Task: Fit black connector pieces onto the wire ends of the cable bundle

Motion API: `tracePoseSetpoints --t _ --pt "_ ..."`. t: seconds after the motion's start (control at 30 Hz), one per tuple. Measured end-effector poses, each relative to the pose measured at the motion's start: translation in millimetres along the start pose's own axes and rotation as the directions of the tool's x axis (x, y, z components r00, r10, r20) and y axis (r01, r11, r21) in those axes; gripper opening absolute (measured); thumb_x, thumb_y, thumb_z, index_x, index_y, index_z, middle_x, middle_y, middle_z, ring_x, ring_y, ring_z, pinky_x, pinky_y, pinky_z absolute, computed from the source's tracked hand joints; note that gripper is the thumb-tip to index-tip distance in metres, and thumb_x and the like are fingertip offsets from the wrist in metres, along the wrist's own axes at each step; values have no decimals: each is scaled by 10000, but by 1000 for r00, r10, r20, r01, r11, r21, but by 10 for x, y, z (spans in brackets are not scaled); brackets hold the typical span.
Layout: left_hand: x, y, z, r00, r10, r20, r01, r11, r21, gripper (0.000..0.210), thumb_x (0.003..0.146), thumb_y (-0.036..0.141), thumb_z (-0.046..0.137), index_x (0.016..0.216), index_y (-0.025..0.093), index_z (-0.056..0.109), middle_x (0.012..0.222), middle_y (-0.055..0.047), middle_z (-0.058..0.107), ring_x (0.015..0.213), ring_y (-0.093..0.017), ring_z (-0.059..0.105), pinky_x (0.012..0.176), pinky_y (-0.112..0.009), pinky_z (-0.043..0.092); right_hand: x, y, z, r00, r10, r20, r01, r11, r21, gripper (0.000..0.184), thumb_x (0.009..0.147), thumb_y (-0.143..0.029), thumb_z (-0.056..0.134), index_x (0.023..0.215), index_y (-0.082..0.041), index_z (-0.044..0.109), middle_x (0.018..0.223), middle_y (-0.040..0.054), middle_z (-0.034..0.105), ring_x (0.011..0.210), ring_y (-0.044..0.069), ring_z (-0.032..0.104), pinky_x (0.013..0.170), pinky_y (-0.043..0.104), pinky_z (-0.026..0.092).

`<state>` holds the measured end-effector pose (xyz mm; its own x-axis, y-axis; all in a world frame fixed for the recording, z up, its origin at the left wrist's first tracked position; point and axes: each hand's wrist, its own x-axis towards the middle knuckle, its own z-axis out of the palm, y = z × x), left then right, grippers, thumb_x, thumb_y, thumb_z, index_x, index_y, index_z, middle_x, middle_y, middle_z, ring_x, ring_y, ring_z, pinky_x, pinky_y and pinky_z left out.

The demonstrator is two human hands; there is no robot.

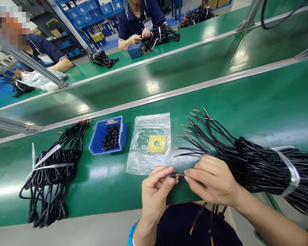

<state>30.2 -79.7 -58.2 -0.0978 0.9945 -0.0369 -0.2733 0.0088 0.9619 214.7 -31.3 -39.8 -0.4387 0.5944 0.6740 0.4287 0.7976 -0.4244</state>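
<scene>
Left hand [156, 193] pinches a black fitting [172, 175], right hand [213, 179] the red wire [180, 175] meeting it, near the table [113, 194]'s front edge, the right-side cable bundle [259, 157] unfitted.

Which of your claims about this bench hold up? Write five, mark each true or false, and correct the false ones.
1. The left hand holds a small black part. True.
2. The right hand is empty. False: it pinches a thin red wire.
3. The nearer blue bin contains black pieces. True.
4. The yellow square sits in that bin. False: it lies on or in the clear bag.
5. The large cable bundle at the right has a pale tie around it. True.
</scene>
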Motion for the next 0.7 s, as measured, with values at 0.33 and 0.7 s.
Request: tracePoseSetpoints --t 0.33,0.7 --pt "-50 49 84 998 20 55 -31 978 205 188 830 201 739 1007 258 766 895 -28 669 711 -122 681 654 -203 571 -62 1 -12 996 -39 77 36 999 41 168 894 -112 506 1027 -137 605 763 49 647 677 158 552 635 310 424" --pt "-122 -54 278 998 -1 62 3 1000 -26 104 898 213 674 998 210 701 695 8 719 575 -105 717 574 -168 587 -99 34 -107 992 -18 127 12 999 53 141 919 -104 474 890 -144 605 646 1 527 595 137 413 598 307 297"
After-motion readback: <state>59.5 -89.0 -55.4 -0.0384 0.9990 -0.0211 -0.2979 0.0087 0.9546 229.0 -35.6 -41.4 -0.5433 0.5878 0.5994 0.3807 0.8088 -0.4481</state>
